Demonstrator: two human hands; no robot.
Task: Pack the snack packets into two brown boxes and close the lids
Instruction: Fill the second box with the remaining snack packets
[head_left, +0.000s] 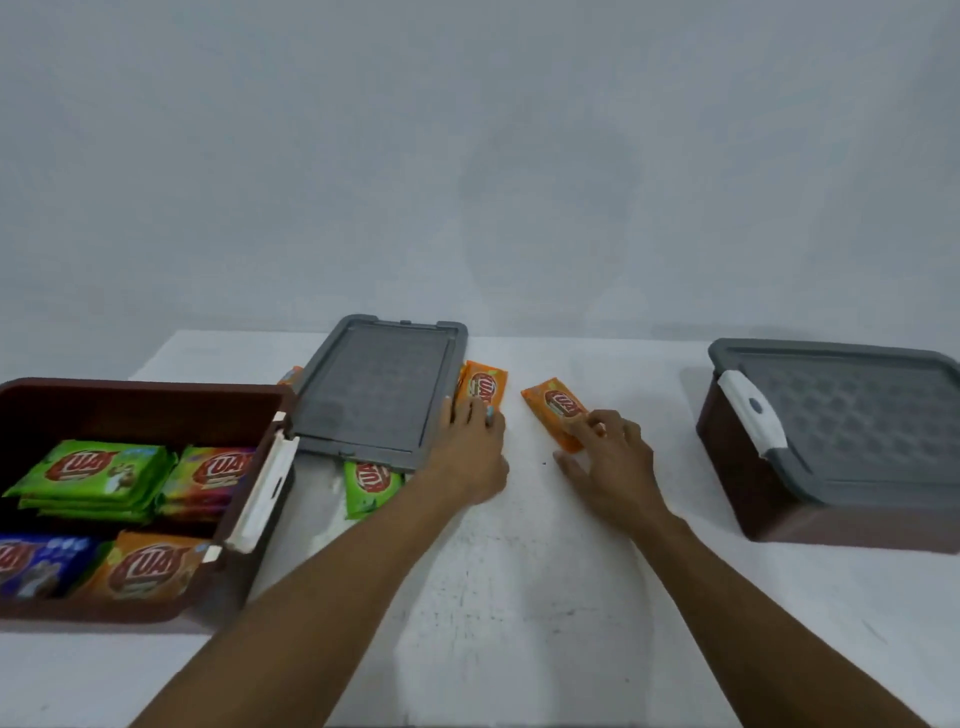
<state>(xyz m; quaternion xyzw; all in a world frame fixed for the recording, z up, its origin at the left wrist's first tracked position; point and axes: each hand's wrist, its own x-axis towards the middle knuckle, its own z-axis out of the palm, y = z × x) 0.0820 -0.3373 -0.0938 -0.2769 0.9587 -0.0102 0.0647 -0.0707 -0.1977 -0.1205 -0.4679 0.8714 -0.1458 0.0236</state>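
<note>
An open brown box (156, 400) stands at the left, holding green, purple, blue and orange snack packets. Its grey lid (379, 389) lies loose on the table beside it, resting on a green packet (370, 486) and on an orange corner at its far left. My left hand (470, 452) touches an orange packet (485, 387) at the lid's right edge. My right hand (608, 457) pinches the near end of another orange packet (558, 405) at mid-table. A second brown box (831, 514) with its grey lid on sits at the right.
The white table (519, 597) meets a plain grey wall behind. The shut box has a white latch (753, 410) on its left side, and the open box has one (265, 493) on its right side.
</note>
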